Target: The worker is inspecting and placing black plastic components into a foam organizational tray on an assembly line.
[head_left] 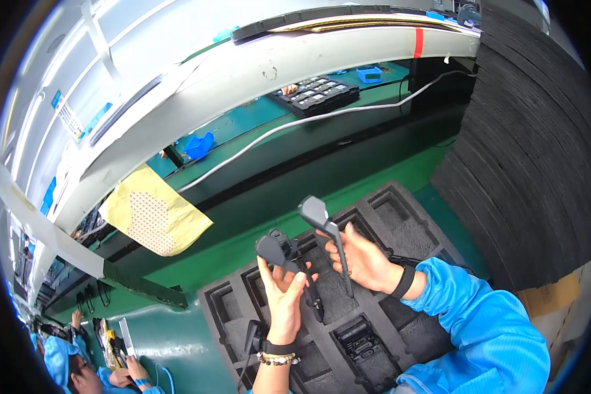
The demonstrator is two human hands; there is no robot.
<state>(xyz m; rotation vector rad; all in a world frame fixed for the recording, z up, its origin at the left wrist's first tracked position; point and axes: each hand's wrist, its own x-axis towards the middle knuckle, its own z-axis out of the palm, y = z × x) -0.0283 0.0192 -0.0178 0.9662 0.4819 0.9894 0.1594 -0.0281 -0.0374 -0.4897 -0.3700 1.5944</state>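
My left hand (285, 299) is raised over a dark foam tray (338, 322), its fingers curled round a black device. That black device with a flat rounded head (269, 250) has a blocky part behind it and a thin arm hanging below. Close by on the right, my right hand (364, 262) grips the stem of a black paddle-shaped part (314, 210), its rounded head up and the stem pointing down. Both sit apart from the tray's pockets. One near pocket holds a dark block-like device (361, 345). Beside my left wrist is another black rounded-head part (252, 336).
A tall stack of black foam sheets (525, 144) stands at the right. A yellow cloth (156, 210) hangs from the bench at left, and a white cable (282, 128) runs across it. Blue bins (199, 146) lie beyond. A co-worker (72, 364) is at lower left.
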